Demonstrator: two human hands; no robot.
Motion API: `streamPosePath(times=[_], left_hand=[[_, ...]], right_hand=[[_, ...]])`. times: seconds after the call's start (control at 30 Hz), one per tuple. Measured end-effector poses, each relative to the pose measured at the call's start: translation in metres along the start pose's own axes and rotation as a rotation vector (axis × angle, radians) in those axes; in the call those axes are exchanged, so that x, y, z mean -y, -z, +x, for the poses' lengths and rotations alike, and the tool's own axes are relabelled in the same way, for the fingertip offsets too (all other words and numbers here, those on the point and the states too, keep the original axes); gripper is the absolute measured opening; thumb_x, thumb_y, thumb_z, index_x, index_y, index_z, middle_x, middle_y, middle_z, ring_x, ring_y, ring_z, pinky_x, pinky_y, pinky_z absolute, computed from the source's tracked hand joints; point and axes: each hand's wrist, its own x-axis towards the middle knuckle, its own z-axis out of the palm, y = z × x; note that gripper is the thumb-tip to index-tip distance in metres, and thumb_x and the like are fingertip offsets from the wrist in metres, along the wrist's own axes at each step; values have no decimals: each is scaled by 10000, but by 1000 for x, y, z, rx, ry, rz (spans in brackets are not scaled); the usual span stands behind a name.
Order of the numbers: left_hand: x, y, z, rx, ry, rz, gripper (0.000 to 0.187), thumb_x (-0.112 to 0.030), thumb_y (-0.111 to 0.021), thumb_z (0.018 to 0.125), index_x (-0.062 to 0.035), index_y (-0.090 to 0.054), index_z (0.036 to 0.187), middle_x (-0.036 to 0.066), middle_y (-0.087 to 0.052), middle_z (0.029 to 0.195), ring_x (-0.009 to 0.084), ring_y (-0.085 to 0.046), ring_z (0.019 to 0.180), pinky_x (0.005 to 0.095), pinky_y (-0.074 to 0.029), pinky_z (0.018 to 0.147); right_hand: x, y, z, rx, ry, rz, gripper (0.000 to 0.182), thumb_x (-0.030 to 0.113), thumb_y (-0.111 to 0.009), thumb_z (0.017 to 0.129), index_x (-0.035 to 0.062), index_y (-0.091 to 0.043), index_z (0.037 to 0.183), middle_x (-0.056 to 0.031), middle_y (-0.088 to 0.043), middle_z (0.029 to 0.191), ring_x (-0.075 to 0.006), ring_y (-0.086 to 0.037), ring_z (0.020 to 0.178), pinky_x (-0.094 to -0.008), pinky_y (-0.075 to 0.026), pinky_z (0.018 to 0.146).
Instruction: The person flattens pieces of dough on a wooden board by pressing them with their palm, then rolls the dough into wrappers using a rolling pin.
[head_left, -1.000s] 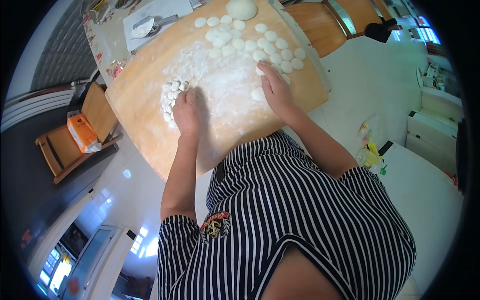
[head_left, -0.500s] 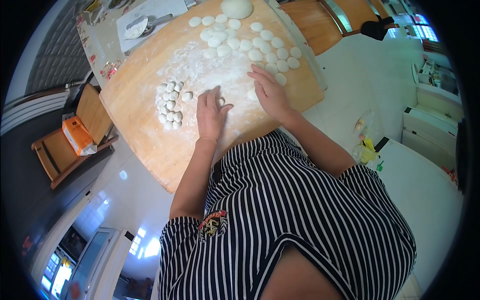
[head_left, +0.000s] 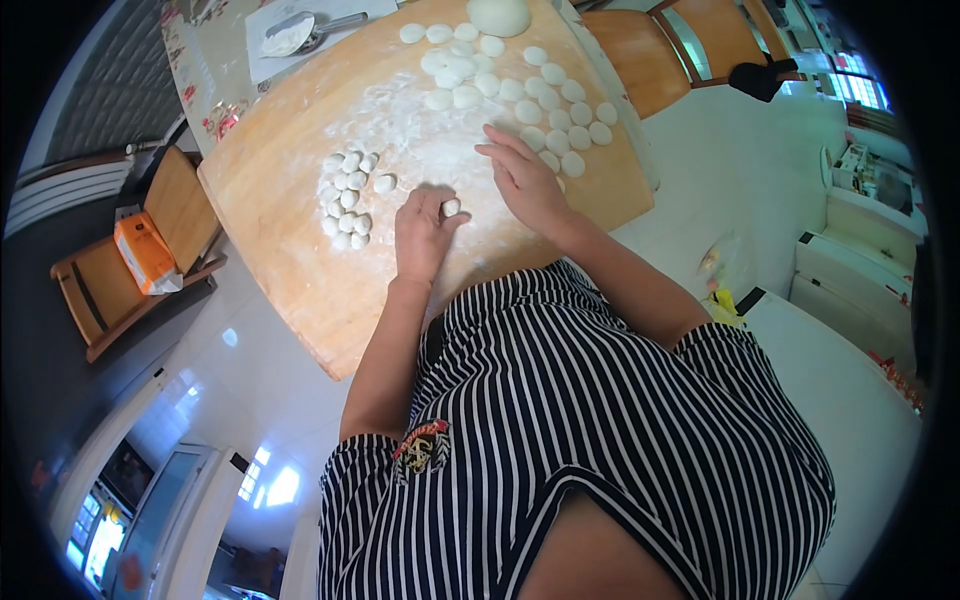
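Observation:
My left hand [head_left: 424,236] rests at the floured wooden board [head_left: 290,270], its thumb and fingers curled round a small dough ball [head_left: 451,207]. To the right, my right hand [head_left: 528,185] hovers over or lies on the board with its fingers spread, holding nothing. Several small dough pieces [head_left: 348,198] are clustered left of my left hand, with a single piece [head_left: 385,183] beside them. Beyond my right hand lie several flat dough discs [head_left: 549,99], a few of them overlapping. A large round lump of dough [head_left: 499,15] sits at the far edge.
A metal scoop with flour [head_left: 290,36] lies on a white sheet [head_left: 262,62] past the board's far left edge. An orange packet [head_left: 147,252] rests on a wooden chair [head_left: 92,292] at the left. Another chair [head_left: 640,55] stands at the upper right.
The view has shifted slightly. My left fingers have curled more closely around the dough ball, which shows more clearly now. My right hand has moved a little left, away from the discs.

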Motion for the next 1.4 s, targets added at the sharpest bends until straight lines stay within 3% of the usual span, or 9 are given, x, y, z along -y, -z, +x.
streamPosePath(times=[0.27, 0.33, 0.43, 0.57, 0.87, 1.2, 1.27, 1.37, 1.4], left_hand=[[-9, 12, -6, -102, -40, -66, 488, -93, -892, 782, -87, -688, 1225, 147, -673, 1161, 304, -646, 920, 387, -562, 804], [-13, 23, -21, -133, 104, -85, 415, -86, -823, 855, -75, -692, 1249, 169, -664, 1227, 366, -666, 1057, 437, -551, 948], [8, 33, -53, -199, 152, 69, 308, -47, -732, 917, -63, -683, 1221, 160, -677, 1202, 385, -659, 1093, 452, -536, 983], [40, 30, -74, -254, -64, 173, 222, 1, -701, 908, -55, -666, 1120, 152, -682, 1057, 366, -654, 970, 455, -546, 882], [47, 19, -75, -239, -52, 285, 308, 8, -709, 863, -75, -650, 1153, 160, -659, 1022, 359, -654, 958, 468, -535, 827], [38, 22, -65, -302, -129, 401, 290, -17, -714, 859, -89, -660, 1134, 121, -655, 1012, 331, -668, 915, 455, -540, 797], [34, 28, -61, -174, 53, 329, 238, -41, -697, 908, -82, -658, 1139, 133, -646, 1062, 328, -654, 887, 426, -542, 772], [5, 37, -42, -277, 430, 89, 196, -86, -694, 961, -68, -653, 1152, 143, -633, 1136, 327, -641, 877, 410, -545, 762], [-1, 43, -30, -279, 416, 96, 196, -86, -694, 961, -68, -653, 1152, 143, -633, 1136, 327, -641, 877, 410, -545, 762]], right_hand=[[17, -16, 7, 76, -114, 57, 286, 118, -581, 1037, 56, -679, 1299, -177, -594, 1491, -352, -610, 1309, -415, -513, 1067], [21, -30, 9, 132, -230, 119, 346, 189, -566, 1065, 38, -647, 1365, -201, -554, 1537, -363, -563, 1382, -430, -475, 1123], [27, -63, 13, 276, -3, -533, 807, 521, -443, 1091, -86, -321, 1608, -283, -249, 1712, -462, -167, 1605, -563, -141, 1299], [37, -89, 3, 300, 151, -635, 807, 544, -537, 1038, -50, -415, 1569, -276, -303, 1689, -481, -193, 1591, -597, -157, 1287], [15, -92, 7, 311, 277, -560, 810, 556, -621, 940, -21, -531, 1500, -232, -432, 1622, -441, -318, 1541, -597, -211, 1272], [12, -92, 9, 261, 318, -588, 749, 486, -633, 965, -14, -523, 1511, -215, -431, 1632, -408, -315, 1561, -570, -218, 1282], [4, -94, 8, 261, 347, -606, 657, 397, -613, 994, 11, -523, 1519, -161, -449, 1636, -334, -341, 1562, -540, -226, 1289], [-19, -69, 24, 248, 387, -732, 573, 296, -549, 1022, 56, -501, 1541, -121, -466, 1629, -264, -371, 1543, -488, -236, 1290], [-26, -59, 30, 232, 387, -732, 573, 296, -549, 1022, 56, -501, 1541, -121, -466, 1629, -264, -371, 1543, -488, -236, 1290]])
